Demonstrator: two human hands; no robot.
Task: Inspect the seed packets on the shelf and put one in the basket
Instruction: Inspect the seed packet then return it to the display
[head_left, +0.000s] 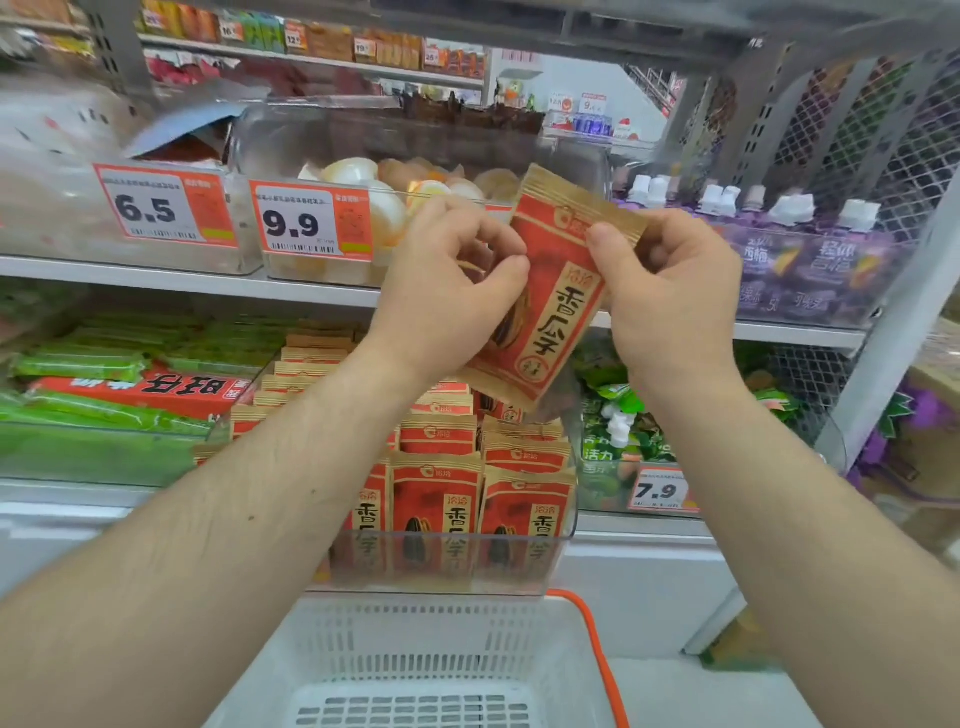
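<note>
Holding one red and tan seed packet (558, 291) up in open air before the shelves, tilted, its top edge leaning right. Pinching its left edge with the left hand (447, 280), fingers curled; gripping its upper right corner with the right hand (670, 291), thumb pressing the front. Hanging clear of the shelf edge (182, 273) behind and well above the basket (415, 639).

Showing large black Chinese characters down the packet's front, a round emblem near the bottom, a small logo at the top. Reading 6.5 (150, 208) and 9.9 (296, 223) on two price tags clipped along the upper shelf, and 7.9 (657, 491) on a tag lower right.

Standing upright in rows inside a clear bin (447, 561) on the lower shelf: more matching packets (436, 499), each picturing dark striped seeds. Lying left of that bin: green wrapped bars (83, 364) and a red box (140, 389). Sitting in a clear tub above: pale rounded items (384, 208), too blurred to name. Lining up at upper right: purple bottles with white caps (810, 260).

Waiting below between the forearms: the white slotted basket with an orange handle (597, 654), its visible floor showing only slots.
</note>
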